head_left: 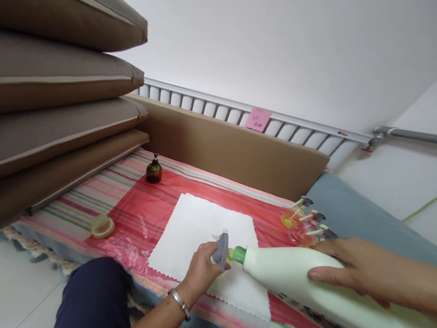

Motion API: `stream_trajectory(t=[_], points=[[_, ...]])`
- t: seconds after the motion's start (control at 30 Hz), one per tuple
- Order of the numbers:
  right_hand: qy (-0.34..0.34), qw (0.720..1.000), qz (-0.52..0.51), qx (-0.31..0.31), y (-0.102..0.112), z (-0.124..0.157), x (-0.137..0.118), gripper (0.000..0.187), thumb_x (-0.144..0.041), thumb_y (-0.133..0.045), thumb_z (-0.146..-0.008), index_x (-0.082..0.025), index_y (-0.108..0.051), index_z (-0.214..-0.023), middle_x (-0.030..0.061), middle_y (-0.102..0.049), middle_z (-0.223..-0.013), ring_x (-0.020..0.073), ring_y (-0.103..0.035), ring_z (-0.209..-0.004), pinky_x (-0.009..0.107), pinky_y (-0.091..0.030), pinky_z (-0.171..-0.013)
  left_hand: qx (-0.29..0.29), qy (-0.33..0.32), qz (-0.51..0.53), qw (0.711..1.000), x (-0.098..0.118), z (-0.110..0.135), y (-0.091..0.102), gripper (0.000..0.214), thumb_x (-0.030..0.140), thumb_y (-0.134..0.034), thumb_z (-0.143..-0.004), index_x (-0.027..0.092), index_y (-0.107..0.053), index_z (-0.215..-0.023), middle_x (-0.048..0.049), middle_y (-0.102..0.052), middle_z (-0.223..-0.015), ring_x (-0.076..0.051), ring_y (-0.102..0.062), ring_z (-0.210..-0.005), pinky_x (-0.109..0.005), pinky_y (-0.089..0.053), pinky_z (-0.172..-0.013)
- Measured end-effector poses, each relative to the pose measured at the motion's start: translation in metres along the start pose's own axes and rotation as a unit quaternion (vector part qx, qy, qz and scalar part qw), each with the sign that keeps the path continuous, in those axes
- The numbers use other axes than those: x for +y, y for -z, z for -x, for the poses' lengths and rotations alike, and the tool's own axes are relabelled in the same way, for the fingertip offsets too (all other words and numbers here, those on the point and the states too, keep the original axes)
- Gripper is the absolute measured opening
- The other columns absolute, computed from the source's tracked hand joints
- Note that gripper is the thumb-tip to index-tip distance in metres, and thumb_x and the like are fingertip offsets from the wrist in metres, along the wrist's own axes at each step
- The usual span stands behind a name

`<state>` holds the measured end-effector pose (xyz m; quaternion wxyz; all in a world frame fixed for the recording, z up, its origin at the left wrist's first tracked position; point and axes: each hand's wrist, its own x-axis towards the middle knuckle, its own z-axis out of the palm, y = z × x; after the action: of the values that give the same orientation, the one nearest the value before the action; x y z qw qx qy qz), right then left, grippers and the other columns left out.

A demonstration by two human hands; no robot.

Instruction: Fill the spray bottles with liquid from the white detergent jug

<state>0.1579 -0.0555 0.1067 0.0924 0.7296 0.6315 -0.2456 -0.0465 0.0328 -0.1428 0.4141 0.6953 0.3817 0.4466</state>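
Note:
A large pale green bottle (pixel 294 276) lies tilted over a white cloth (pixel 194 230) on a red plastic sheet. My right hand (pixel 349 270) wraps round the bottle's body and holds it. My left hand (pixel 204 265), a metal bracelet on its wrist, is closed on a small grey spray nozzle (pixel 222 248) right at the bottle's green neck (pixel 239 255). The mouth of the bottle is hidden behind the nozzle and my fingers.
A small dark pump bottle (pixel 153 170) and a round cream lid (pixel 102 225) sit on the striped cover. Several small spray bottles (pixel 306 220) lie by the cardboard panel (pixel 233 152). Brown cushions (pixel 37 100) are stacked at left. My knee (pixel 92 299) is at the front.

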Motion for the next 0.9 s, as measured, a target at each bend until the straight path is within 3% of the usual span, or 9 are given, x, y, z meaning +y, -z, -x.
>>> stream_trajectory(t=[0.1,0.9], points=[[0.008,1.000,-0.013,-0.024,0.001,0.000,0.001,0.032,-0.046,-0.051,-0.079,-0.017,-0.062,-0.085,0.0089,-0.068,-0.076,0.0179,-0.061,-0.053,0.018,-0.036,-0.030,0.000,0.000,-0.001,1.000,0.000,0.000,0.000,0.033,0.021,-0.077,-0.061,0.021,-0.069,-0.093,-0.0020,-0.069,-0.092,-0.021,-0.057,-0.090,-0.029,-0.042,-0.081],[0.008,0.999,-0.017,-0.028,0.005,0.002,-0.008,0.031,-0.047,-0.053,-0.078,-0.019,-0.063,-0.087,0.0057,-0.065,-0.072,0.0166,-0.059,-0.054,0.016,-0.035,-0.029,0.003,0.002,0.001,1.000,-0.001,0.000,0.000,0.030,0.021,-0.076,-0.062,0.022,-0.069,-0.091,-0.0014,-0.069,-0.092,-0.021,-0.058,-0.089,-0.030,-0.043,-0.081]])
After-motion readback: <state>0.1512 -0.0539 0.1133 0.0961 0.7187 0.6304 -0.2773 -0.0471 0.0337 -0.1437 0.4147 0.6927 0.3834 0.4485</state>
